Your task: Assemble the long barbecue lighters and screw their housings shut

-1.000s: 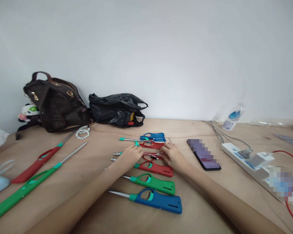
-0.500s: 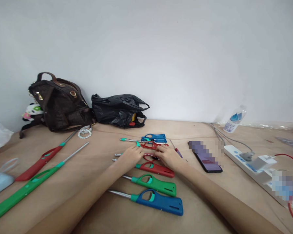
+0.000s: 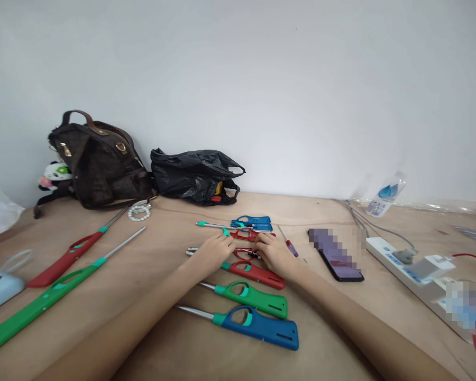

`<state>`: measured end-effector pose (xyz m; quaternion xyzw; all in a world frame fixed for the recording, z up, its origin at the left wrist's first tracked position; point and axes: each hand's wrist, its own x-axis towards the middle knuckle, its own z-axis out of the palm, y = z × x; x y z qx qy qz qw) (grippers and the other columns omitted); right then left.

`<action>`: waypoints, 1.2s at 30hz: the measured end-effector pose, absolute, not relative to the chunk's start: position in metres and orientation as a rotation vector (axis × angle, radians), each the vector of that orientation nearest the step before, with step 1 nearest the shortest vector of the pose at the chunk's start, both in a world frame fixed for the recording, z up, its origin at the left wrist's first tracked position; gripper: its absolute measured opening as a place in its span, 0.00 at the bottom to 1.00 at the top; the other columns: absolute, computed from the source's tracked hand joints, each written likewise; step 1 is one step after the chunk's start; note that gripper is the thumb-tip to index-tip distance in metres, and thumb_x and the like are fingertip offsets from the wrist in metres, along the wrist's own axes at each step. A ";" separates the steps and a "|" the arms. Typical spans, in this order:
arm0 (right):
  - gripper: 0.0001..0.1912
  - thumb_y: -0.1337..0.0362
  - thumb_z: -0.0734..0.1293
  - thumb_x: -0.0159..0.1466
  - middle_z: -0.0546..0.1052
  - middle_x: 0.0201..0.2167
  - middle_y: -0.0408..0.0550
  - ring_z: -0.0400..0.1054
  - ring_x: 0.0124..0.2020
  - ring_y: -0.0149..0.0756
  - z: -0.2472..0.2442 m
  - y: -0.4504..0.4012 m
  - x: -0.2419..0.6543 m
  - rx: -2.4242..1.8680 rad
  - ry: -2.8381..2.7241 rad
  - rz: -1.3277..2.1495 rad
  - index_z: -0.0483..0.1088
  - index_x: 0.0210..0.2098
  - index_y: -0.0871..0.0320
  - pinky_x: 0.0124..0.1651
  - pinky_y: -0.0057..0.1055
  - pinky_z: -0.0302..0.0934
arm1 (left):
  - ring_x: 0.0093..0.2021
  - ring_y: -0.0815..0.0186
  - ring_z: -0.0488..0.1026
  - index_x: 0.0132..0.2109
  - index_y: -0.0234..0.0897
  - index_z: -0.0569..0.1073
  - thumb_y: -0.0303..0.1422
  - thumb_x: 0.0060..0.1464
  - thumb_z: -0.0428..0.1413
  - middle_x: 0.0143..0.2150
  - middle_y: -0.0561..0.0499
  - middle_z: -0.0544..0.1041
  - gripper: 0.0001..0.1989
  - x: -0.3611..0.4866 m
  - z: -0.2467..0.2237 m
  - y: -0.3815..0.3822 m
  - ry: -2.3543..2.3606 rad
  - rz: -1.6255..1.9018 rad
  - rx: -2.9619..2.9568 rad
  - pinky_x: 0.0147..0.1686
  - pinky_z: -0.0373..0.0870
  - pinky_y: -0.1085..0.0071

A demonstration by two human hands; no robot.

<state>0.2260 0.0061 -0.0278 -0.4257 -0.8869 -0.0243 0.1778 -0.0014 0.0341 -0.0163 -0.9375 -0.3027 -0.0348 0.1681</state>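
Observation:
Between my hands lies a red gas lighter (image 3: 244, 254) that looks opened up, with a metal strip and a small black part showing. A red half shell (image 3: 248, 234) with a teal end lies just beyond it. My left hand (image 3: 212, 253) is closed, its fingers curled at the lighter's barrel side; its thumb is hidden. My right hand (image 3: 275, 255) has bent fingers pinched at the handle end, by the black part. Nearer me are a whole red lighter (image 3: 256, 274), a green lighter (image 3: 257, 300) and a blue lighter (image 3: 262, 329). An opened blue lighter (image 3: 254, 223) lies beyond.
A purple-handled screwdriver (image 3: 291, 247) and a phone (image 3: 337, 256) lie rightward, before a power strip (image 3: 400, 267) with cables. Long red (image 3: 65, 262) and green lighters (image 3: 43, 303) lie left. A backpack (image 3: 103, 169), black plastic bag (image 3: 194, 174) and bottle (image 3: 386, 196) stand by the wall.
The camera view has shifted slightly, so everything sits a little to the right. Both hands stay at the opened red lighter, with only slight finger movement.

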 end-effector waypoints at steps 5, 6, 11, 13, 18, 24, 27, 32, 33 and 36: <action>0.12 0.74 0.60 0.65 0.73 0.41 0.54 0.65 0.45 0.41 -0.030 0.006 0.225 -1.212 -2.505 -0.083 0.74 0.41 0.61 0.48 0.37 0.60 | 0.42 0.60 0.73 0.44 0.32 0.72 0.21 0.60 0.48 0.41 0.45 0.76 0.10 -0.002 -0.016 0.034 -0.845 -0.137 -2.669 0.45 0.66 0.65; 0.12 0.74 0.60 0.65 0.73 0.41 0.54 0.65 0.45 0.41 -0.030 0.006 0.225 -1.208 -2.502 -0.085 0.74 0.41 0.61 0.48 0.37 0.60 | 0.43 0.60 0.73 0.46 0.33 0.71 0.21 0.61 0.48 0.42 0.45 0.76 0.10 -0.001 -0.015 0.033 -0.833 -0.147 -2.671 0.46 0.66 0.65; 0.13 0.75 0.60 0.65 0.73 0.42 0.55 0.66 0.46 0.41 -0.028 0.004 0.223 -1.225 -2.493 -0.091 0.74 0.42 0.61 0.49 0.37 0.60 | 0.44 0.60 0.73 0.57 0.43 0.67 0.25 0.62 0.49 0.47 0.47 0.75 0.18 0.002 -0.010 0.029 -0.768 -0.112 -2.669 0.49 0.65 0.63; 0.13 0.74 0.60 0.65 0.73 0.43 0.55 0.66 0.46 0.41 -0.026 0.003 0.223 -1.243 -2.492 -0.097 0.74 0.43 0.61 0.48 0.37 0.61 | 0.44 0.60 0.73 0.58 0.45 0.66 0.25 0.62 0.50 0.47 0.47 0.75 0.19 0.003 -0.008 0.029 -0.771 -0.080 -2.668 0.49 0.65 0.63; 0.12 0.75 0.60 0.64 0.73 0.42 0.56 0.66 0.46 0.42 -0.024 0.002 0.221 -1.257 -2.492 -0.114 0.74 0.42 0.63 0.48 0.37 0.60 | 0.44 0.63 0.73 0.58 0.48 0.67 0.25 0.62 0.50 0.47 0.48 0.75 0.20 0.004 -0.003 0.028 -0.803 -0.029 -2.684 0.49 0.65 0.66; 0.14 0.74 0.62 0.64 0.73 0.47 0.57 0.65 0.50 0.42 -0.029 0.004 0.222 -1.218 -2.484 -0.111 0.73 0.47 0.62 0.52 0.38 0.59 | 0.43 0.60 0.74 0.59 0.46 0.66 0.25 0.61 0.51 0.44 0.48 0.76 0.21 0.012 0.004 0.026 -0.858 0.006 -2.678 0.43 0.68 0.67; 0.13 0.73 0.62 0.65 0.73 0.47 0.57 0.65 0.51 0.42 -0.031 0.005 0.222 -1.199 -2.485 -0.125 0.73 0.48 0.62 0.53 0.39 0.58 | 0.43 0.61 0.75 0.59 0.47 0.65 0.24 0.61 0.50 0.42 0.50 0.77 0.21 0.015 0.007 0.026 -0.868 -0.010 -2.698 0.44 0.68 0.68; 0.13 0.72 0.62 0.65 0.73 0.47 0.56 0.64 0.51 0.42 -0.031 0.005 0.222 -1.190 -2.468 -0.143 0.72 0.48 0.60 0.52 0.39 0.58 | 0.42 0.63 0.75 0.57 0.47 0.67 0.24 0.62 0.50 0.42 0.50 0.77 0.20 0.014 0.008 0.026 -0.888 -0.024 -2.710 0.42 0.69 0.72; 0.13 0.72 0.62 0.65 0.73 0.46 0.55 0.65 0.50 0.42 -0.031 0.005 0.222 -1.198 -2.463 -0.139 0.72 0.48 0.59 0.51 0.38 0.58 | 0.42 0.63 0.75 0.57 0.47 0.67 0.24 0.61 0.50 0.42 0.50 0.77 0.20 0.013 0.008 0.026 -0.882 -0.018 -2.708 0.41 0.70 0.72; 0.10 0.73 0.62 0.65 0.73 0.42 0.54 0.66 0.45 0.41 -0.030 0.004 0.223 -1.221 -2.451 -0.108 0.72 0.42 0.61 0.48 0.36 0.60 | 0.42 0.62 0.76 0.59 0.47 0.65 0.23 0.61 0.50 0.43 0.49 0.76 0.22 0.010 0.005 0.027 -0.867 -0.025 -2.707 0.39 0.70 0.71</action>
